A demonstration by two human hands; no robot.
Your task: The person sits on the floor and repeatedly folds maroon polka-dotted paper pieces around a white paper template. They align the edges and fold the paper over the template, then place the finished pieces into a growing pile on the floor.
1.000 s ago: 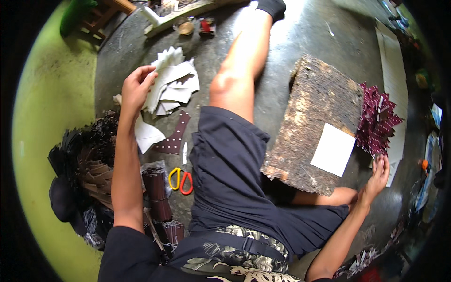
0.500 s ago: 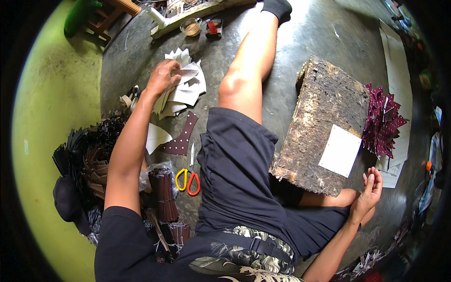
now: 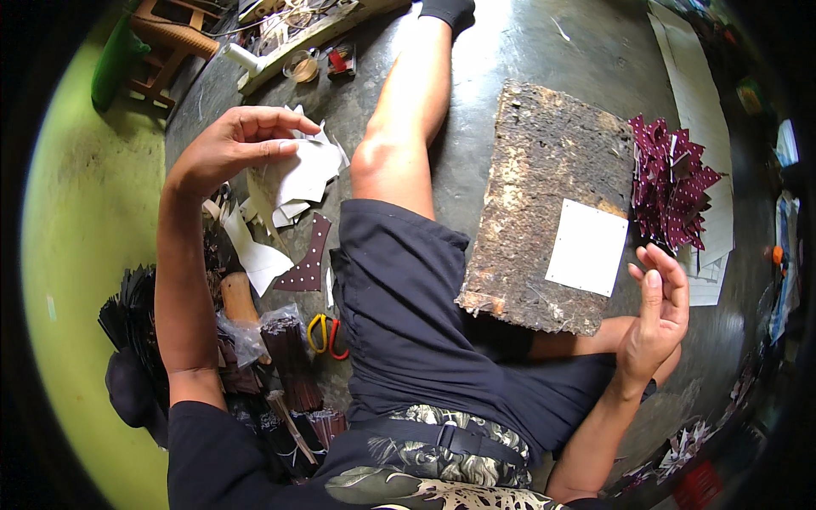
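Note:
My left hand (image 3: 242,149) is raised at the pile of white cut pieces (image 3: 293,208), thumb and fingers closing on a white cut piece (image 3: 313,174). The fingertips partly cover its edge. A maroon polka-dot piece (image 3: 306,268) lies on the floor below the pile, beside a white curved piece (image 3: 255,251). My right hand (image 3: 659,314) hovers near the block's lower right corner, fingers loosely curled and apart, holding nothing. The rough, dark block (image 3: 527,170) stands over my bent leg with a white square plate (image 3: 586,246) on top. Maroon polka-dot pieces (image 3: 671,183) fan out beside its right edge.
Scissors with yellow and red handles (image 3: 327,336) lie left of my thigh. Dark bundled strips (image 3: 293,348) and a plastic bag (image 3: 246,336) crowd my left side. At the far left are a small clear cup (image 3: 301,66) and a wooden beam (image 3: 319,38). Pale sheets (image 3: 701,136) lie right.
My left hand has risen from the white pile and come nearer, with a white cut piece at its fingers. My right hand has lifted slightly, fingers still curled. The whole view has shifted.

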